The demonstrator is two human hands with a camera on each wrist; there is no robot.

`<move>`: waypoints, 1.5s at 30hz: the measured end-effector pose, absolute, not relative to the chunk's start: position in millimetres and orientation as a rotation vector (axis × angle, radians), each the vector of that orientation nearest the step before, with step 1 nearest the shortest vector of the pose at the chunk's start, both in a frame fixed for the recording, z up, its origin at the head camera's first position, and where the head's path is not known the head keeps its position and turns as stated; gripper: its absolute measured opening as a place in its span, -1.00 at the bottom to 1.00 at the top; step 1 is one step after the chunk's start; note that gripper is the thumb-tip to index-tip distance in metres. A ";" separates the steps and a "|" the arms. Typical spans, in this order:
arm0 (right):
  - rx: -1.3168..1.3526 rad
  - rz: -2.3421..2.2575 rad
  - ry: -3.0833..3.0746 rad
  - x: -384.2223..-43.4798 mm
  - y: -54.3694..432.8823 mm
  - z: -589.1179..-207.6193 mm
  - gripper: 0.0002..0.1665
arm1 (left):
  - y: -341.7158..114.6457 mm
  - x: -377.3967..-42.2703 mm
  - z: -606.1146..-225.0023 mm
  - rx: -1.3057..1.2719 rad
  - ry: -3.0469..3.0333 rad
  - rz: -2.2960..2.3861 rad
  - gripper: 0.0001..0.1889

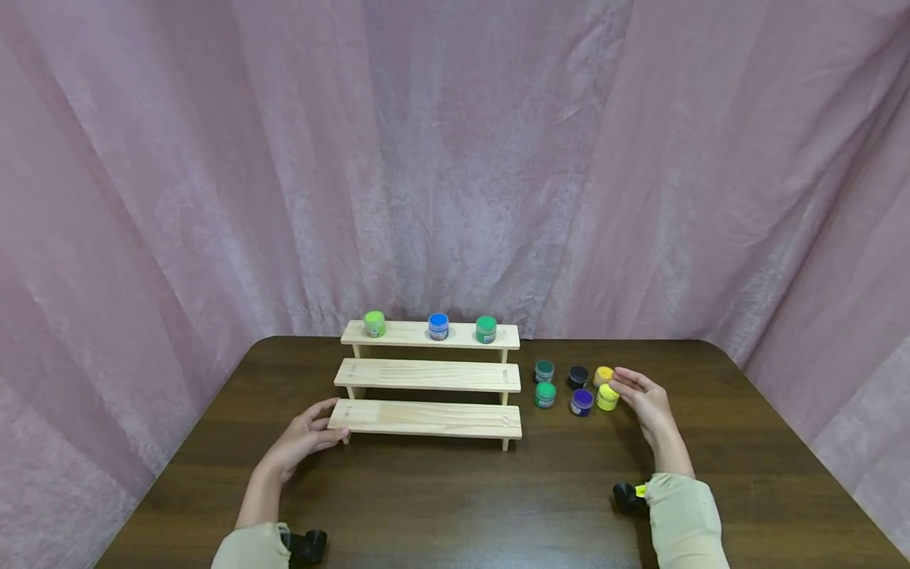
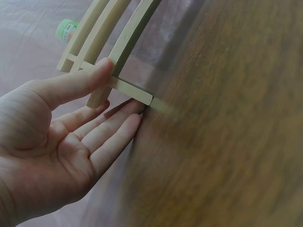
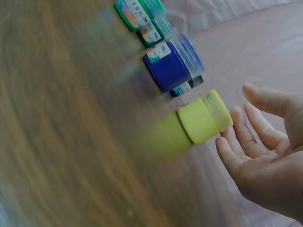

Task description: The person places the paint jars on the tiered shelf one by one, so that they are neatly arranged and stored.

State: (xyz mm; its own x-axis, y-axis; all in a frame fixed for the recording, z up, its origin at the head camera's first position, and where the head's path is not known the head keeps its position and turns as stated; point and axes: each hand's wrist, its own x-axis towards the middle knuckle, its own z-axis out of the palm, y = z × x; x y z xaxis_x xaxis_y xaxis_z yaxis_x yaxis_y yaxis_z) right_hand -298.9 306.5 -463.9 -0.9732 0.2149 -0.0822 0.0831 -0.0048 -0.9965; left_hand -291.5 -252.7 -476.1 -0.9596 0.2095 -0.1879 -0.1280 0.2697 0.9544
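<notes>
A three-tier wooden display rack stands on the table. My left hand holds the left end of its lowest step, thumb on the front edge and fingers around behind the end and leg. My right hand hovers beside the paint jars, thumb and fingers apart with nothing between them. Nearest to it are a lemon-yellow paint jar and a deeper yellow jar. Left of these stand a purple jar, a black jar, a green jar and a dark green jar.
On the rack's top step sit a light green jar, a blue jar and another green jar. A pink curtain hangs behind the brown wooden table.
</notes>
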 end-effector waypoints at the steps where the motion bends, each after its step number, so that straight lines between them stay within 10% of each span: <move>1: -0.319 2.145 -2.158 -298.9 307.6 -465.0 -0.33 | -252.7 -291.6 -476.1 0.076 2.268 1.743 -0.19; 45: -0.187 1.869 -2.564 -297.4 320.3 -484.0 -0.24 | -251.8 -290.4 -474.8 0.083 2.280 1.734 -0.19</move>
State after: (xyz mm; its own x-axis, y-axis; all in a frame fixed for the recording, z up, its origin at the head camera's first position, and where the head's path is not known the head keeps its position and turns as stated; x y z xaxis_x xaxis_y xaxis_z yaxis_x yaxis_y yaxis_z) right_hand -297.4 320.3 -484.0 -0.9924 0.0731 -0.0991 0.1167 0.3017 -0.9462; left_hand -290.4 -251.8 -474.8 -0.9605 0.2100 -0.1827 -0.1199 0.2802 0.9524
